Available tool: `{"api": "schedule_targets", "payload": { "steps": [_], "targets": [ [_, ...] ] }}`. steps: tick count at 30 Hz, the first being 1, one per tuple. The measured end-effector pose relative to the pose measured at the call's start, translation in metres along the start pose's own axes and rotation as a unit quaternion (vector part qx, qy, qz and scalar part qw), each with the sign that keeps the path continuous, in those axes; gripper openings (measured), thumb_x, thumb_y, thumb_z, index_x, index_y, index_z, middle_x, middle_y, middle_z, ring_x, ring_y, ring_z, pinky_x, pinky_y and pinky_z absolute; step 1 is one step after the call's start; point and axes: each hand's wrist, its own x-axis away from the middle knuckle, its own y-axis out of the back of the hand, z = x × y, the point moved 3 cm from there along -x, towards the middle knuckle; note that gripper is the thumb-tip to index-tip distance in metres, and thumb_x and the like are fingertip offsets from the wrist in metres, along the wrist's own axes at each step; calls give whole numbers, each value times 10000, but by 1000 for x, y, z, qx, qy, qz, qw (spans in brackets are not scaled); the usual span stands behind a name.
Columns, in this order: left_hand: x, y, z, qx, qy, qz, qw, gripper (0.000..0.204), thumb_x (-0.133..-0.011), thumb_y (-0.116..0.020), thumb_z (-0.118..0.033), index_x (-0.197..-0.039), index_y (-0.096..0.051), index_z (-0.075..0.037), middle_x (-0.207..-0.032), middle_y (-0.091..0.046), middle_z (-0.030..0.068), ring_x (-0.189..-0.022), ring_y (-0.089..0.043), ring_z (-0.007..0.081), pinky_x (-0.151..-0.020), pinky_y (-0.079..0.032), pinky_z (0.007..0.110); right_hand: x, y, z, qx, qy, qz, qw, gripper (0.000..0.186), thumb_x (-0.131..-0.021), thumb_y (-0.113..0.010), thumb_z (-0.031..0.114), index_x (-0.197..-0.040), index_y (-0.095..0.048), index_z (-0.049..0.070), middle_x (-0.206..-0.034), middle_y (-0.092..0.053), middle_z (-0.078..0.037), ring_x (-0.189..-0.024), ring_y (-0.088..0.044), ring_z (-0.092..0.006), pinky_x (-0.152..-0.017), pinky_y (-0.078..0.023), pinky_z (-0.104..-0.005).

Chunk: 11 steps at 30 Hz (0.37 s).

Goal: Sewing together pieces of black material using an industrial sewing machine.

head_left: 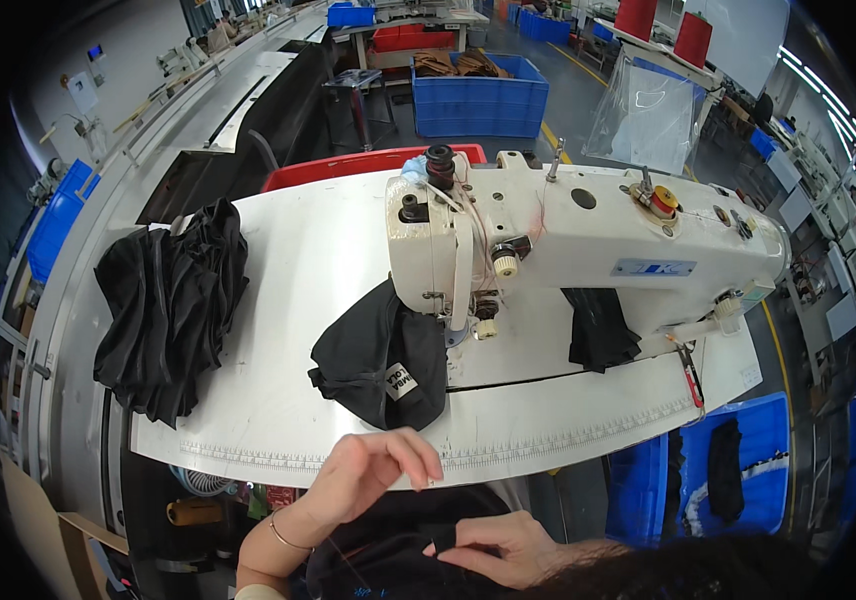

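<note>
My left hand (pixel 383 468) is raised over the front edge of the sewing table (pixel 278 300), a bracelet on its wrist. Its fingers are bent and drawn together, with a tiny pale speck at the tips that I cannot make out. Lower and to the right, over my lap, my right hand (pixel 513 552) pinches a small piece of black fabric (pixel 438 537) between thumb and forefinger. Beyond my hands, a black cloth piece (pixel 363 350) with a white label (pixel 401 381) lies beside the needle area of a white sewing machine (pixel 548 215).
Left on the table is a pile of black pleated cloth (pixel 173 310). More black fabric (pixel 600 330) lies under the machine arm, near red-handled thread snips (pixel 691 378). A blue bin (pixel 763 415) holding dark pieces stands at lower right; a red bin (pixel 358 163) sits behind the table.
</note>
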Motion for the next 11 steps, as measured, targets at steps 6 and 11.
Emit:
{"api": "schedule_targets", "payload": {
  "steps": [6,11],
  "targets": [
    [-26,15,24,-913,-42,21,406,443,-728,-572,-151,-1089,-534,102,-996,-540,189,-896,-528,273,-820,-457,344,-15,9,-4,-178,63,-172,967,318,-800,-659,-35,-1111,-593,-12,-781,-666,-73,-689,-586,-48,-590,-444,-181],
    [-46,33,-16,-914,14,40,403,535,-647,-568,-85,-1140,-514,117,-908,-550,111,-858,-523,233,-834,-444,333,-69,59,-51,247,240,-220,913,405,-888,-501,-17,-1267,-533,121,-1062,-633,-160,-890,-644,-233,-743,-530,-283]
  ]
}}
